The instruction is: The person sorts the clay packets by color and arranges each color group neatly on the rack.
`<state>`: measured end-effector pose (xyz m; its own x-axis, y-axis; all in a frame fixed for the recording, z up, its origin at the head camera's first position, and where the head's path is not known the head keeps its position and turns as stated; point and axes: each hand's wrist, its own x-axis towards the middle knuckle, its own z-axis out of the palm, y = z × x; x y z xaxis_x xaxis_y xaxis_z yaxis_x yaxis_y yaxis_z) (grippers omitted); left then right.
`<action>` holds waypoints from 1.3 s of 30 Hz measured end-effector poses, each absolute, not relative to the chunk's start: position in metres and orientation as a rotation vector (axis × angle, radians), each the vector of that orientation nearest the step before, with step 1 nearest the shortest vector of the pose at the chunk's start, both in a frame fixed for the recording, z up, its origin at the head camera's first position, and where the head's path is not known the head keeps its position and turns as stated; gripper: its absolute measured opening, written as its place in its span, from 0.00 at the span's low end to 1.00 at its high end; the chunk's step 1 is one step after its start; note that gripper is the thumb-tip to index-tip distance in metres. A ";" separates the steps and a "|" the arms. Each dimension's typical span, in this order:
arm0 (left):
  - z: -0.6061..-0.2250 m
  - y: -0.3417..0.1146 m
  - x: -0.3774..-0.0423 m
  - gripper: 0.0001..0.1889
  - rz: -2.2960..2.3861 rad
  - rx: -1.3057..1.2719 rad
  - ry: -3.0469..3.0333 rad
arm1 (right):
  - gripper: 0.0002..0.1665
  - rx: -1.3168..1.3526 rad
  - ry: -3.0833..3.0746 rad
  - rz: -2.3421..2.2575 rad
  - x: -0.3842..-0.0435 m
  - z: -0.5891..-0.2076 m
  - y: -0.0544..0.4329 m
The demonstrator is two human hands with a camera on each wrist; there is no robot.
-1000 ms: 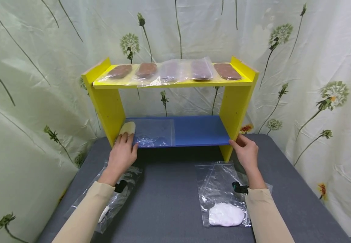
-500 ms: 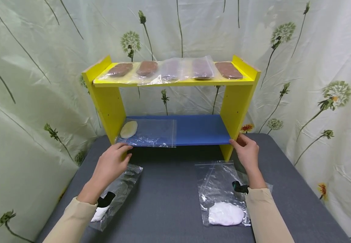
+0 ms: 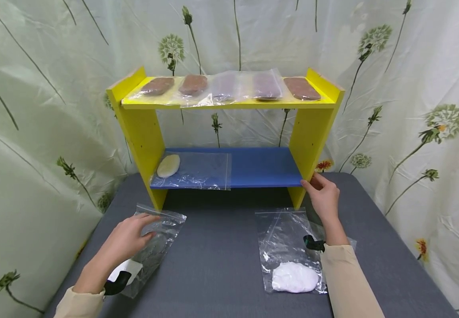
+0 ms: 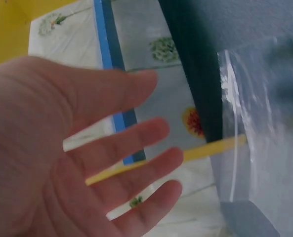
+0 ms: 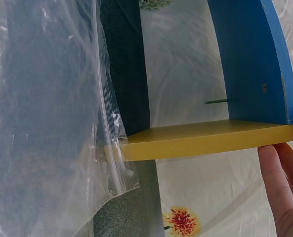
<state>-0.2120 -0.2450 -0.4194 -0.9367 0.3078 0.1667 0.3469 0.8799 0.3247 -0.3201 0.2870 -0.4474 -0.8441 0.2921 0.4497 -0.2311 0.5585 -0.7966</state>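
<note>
My left hand (image 3: 124, 238) hangs over a clear zip bag (image 3: 159, 247) on the table's left, fingers spread and holding nothing. A white lump (image 3: 128, 268) inside that bag is partly hidden by the wrist strap. With thumb and fingers, my right hand (image 3: 325, 201) grips the right side panel (image 3: 306, 145) of a yellow shelf unit, the thumb at the front corner of its blue shelf (image 3: 265, 168). On that shelf's left half lies another zip bag (image 3: 205, 170) with a cream oval piece (image 3: 168, 166) in it.
Several flat reddish-brown slabs in clear bags, one a brown slab (image 3: 193, 85), line the yellow top shelf (image 3: 229, 106). Nearer me on the grey table (image 3: 213, 265), a zip bag (image 3: 281, 234) with a white lump (image 3: 295, 277) lies beside my right forearm. A flowered curtain (image 3: 404, 88) hangs behind.
My left hand has let go of the cream piece's bag on the blue shelf and drawn back, down and left, over the table bag. The right hand keeps its grip on the panel.
</note>
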 end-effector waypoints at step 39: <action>-0.491 -0.342 -0.166 0.30 -0.751 -0.658 -2.951 | 0.25 -0.044 -2.233 1.273 -0.320 -0.447 0.287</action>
<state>-0.1662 -0.3422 -0.4908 -0.9105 0.3934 0.1269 0.4062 0.7946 0.4511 -0.3199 0.2871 -0.4474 -0.8409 0.2950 0.4537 -0.2402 0.5478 -0.8014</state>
